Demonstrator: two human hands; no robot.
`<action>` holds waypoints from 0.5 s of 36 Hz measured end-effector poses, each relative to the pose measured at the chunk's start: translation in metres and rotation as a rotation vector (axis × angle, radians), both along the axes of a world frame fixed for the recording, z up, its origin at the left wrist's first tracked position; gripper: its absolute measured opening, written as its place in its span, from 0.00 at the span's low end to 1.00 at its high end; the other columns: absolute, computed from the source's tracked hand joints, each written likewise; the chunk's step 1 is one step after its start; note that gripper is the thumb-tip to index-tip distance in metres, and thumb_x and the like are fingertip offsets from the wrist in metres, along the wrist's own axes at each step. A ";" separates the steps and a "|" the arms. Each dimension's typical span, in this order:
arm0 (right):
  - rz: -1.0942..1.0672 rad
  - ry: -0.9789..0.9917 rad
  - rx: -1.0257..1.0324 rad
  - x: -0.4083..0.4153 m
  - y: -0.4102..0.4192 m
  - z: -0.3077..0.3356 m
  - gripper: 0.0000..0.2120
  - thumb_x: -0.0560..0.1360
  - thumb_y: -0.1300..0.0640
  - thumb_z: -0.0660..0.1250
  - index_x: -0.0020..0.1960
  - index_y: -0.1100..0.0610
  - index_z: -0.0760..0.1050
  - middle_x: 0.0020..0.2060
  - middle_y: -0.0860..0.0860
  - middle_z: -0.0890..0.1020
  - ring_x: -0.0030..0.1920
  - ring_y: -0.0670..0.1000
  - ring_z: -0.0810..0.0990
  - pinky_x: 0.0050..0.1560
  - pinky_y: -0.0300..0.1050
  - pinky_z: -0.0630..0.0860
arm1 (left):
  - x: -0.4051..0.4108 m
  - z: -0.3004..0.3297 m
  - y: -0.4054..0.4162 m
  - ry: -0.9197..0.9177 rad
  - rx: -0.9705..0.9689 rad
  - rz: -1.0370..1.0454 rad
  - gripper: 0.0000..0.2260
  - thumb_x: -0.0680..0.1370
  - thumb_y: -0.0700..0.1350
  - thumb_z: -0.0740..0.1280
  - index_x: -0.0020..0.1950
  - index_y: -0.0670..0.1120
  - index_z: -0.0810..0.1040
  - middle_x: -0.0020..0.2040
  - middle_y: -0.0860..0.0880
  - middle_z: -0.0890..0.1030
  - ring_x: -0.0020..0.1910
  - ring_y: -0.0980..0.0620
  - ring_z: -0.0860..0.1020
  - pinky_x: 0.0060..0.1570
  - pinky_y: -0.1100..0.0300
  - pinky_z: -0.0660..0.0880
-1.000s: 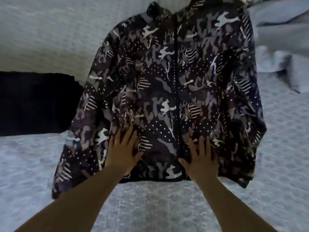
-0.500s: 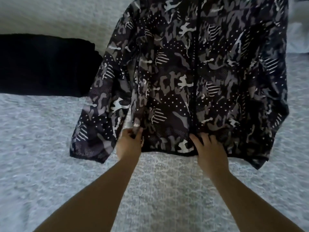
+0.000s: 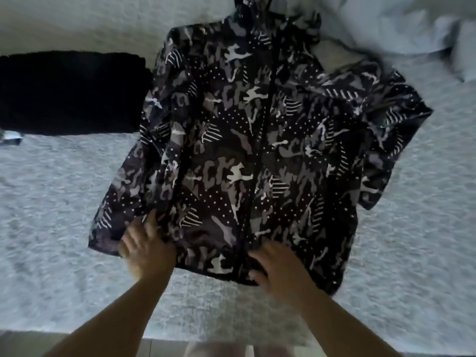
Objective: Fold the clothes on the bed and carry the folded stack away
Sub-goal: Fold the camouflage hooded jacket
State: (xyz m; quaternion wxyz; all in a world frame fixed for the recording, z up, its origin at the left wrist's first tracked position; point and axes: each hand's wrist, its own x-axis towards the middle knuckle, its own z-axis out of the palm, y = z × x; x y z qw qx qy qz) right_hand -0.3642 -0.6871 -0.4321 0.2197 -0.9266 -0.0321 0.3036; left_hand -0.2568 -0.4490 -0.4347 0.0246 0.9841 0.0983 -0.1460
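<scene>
Left hand (image 3: 144, 247) sits flat at the jacket's lower-left hem, fingers spread and straight, pressing cloth, gripping nothing. Right hand (image 3: 279, 269) is on the bottom hem just right of the zip; fingers look loosely bent over the edge, but motion blur hides whether they pinch the fabric, so can't tell. Camo-print jacket (image 3: 257, 150) lies front-up on the bed (image 3: 64, 215), zip running top to bottom, hood at the far end, left sleeve lying alongside the body and reaching the left hand, right sleeve bunched out to the side. Bed surface is a pale grey textured cover; its near edge shows at the bottom of the view with a strip of floor below it. Black folded garment (image 3: 69, 92) lies on the bed at far left, touching or just beside the jacket's left shoulder. Small pale item (image 3: 10, 136) sits at its lower-left corner, too blurred to identify. Light blue rumpled bedding (image 3: 412, 24) fills the top-right corner. Versus half a second ago: left hand was pinching the hem with curled fingers near the sleeve seam, now it's flat and further out toward the cuff; right hand is in roughly the same hem spot; the view has pulled back, so hood, bedding and bed edge now show.
</scene>
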 end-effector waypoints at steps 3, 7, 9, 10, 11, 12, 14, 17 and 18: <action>-0.343 -0.335 -0.129 -0.001 -0.038 0.008 0.13 0.74 0.55 0.67 0.57 0.57 0.77 0.51 0.55 0.77 0.51 0.59 0.77 0.50 0.52 0.74 | -0.009 -0.004 -0.052 -0.049 -0.099 -0.385 0.33 0.66 0.44 0.75 0.70 0.46 0.70 0.66 0.38 0.71 0.63 0.36 0.70 0.67 0.38 0.62; -1.051 -0.188 -0.245 -0.008 -0.084 0.005 0.25 0.73 0.52 0.69 0.67 0.60 0.68 0.60 0.60 0.70 0.59 0.62 0.70 0.53 0.57 0.74 | -0.023 -0.012 -0.128 0.052 -0.229 -0.650 0.28 0.74 0.51 0.68 0.73 0.51 0.65 0.72 0.46 0.66 0.71 0.43 0.62 0.72 0.40 0.53; -1.197 -0.025 -0.231 -0.010 -0.097 -0.002 0.33 0.73 0.47 0.69 0.71 0.59 0.61 0.63 0.59 0.66 0.63 0.61 0.68 0.56 0.57 0.73 | -0.030 -0.021 -0.156 0.123 -0.283 -0.757 0.26 0.79 0.55 0.59 0.76 0.54 0.59 0.76 0.50 0.59 0.75 0.48 0.52 0.73 0.43 0.45; -1.201 0.005 -0.251 -0.011 -0.100 -0.005 0.34 0.73 0.47 0.69 0.71 0.59 0.60 0.63 0.59 0.66 0.63 0.61 0.67 0.57 0.57 0.72 | -0.034 -0.026 -0.168 0.145 -0.292 -0.819 0.25 0.80 0.56 0.56 0.77 0.56 0.56 0.77 0.52 0.56 0.76 0.49 0.49 0.73 0.44 0.42; -1.190 0.017 -0.286 -0.012 -0.103 -0.007 0.34 0.73 0.46 0.69 0.71 0.60 0.60 0.63 0.59 0.65 0.63 0.61 0.67 0.58 0.57 0.72 | -0.037 -0.031 -0.176 0.167 -0.289 -0.880 0.25 0.80 0.57 0.53 0.77 0.57 0.54 0.77 0.53 0.54 0.76 0.50 0.46 0.73 0.44 0.39; -1.190 0.028 -0.321 -0.012 -0.105 -0.008 0.33 0.73 0.47 0.69 0.71 0.60 0.60 0.63 0.59 0.65 0.63 0.60 0.67 0.58 0.57 0.72 | -0.040 -0.037 -0.182 0.204 -0.273 -0.936 0.25 0.80 0.59 0.52 0.77 0.59 0.52 0.78 0.54 0.50 0.76 0.51 0.42 0.72 0.44 0.37; -1.260 0.108 -0.319 -0.017 -0.112 -0.013 0.31 0.73 0.46 0.69 0.68 0.61 0.64 0.62 0.59 0.66 0.61 0.60 0.69 0.56 0.56 0.73 | -0.045 -0.047 -0.186 0.309 -0.218 -1.011 0.28 0.79 0.64 0.50 0.77 0.61 0.45 0.78 0.56 0.42 0.75 0.52 0.36 0.70 0.42 0.33; -1.327 0.370 -0.114 -0.028 -0.125 -0.019 0.28 0.75 0.42 0.65 0.63 0.65 0.71 0.58 0.61 0.74 0.56 0.61 0.76 0.49 0.50 0.74 | -0.058 -0.058 -0.181 0.394 -0.216 -1.031 0.34 0.75 0.70 0.51 0.75 0.63 0.39 0.75 0.58 0.31 0.74 0.53 0.30 0.67 0.41 0.29; -1.295 0.444 -0.038 -0.033 -0.129 -0.020 0.27 0.77 0.42 0.63 0.62 0.65 0.72 0.56 0.61 0.77 0.55 0.61 0.77 0.47 0.48 0.73 | -0.063 -0.060 -0.180 0.401 -0.247 -1.009 0.34 0.74 0.71 0.51 0.75 0.64 0.38 0.73 0.59 0.29 0.73 0.54 0.28 0.67 0.42 0.28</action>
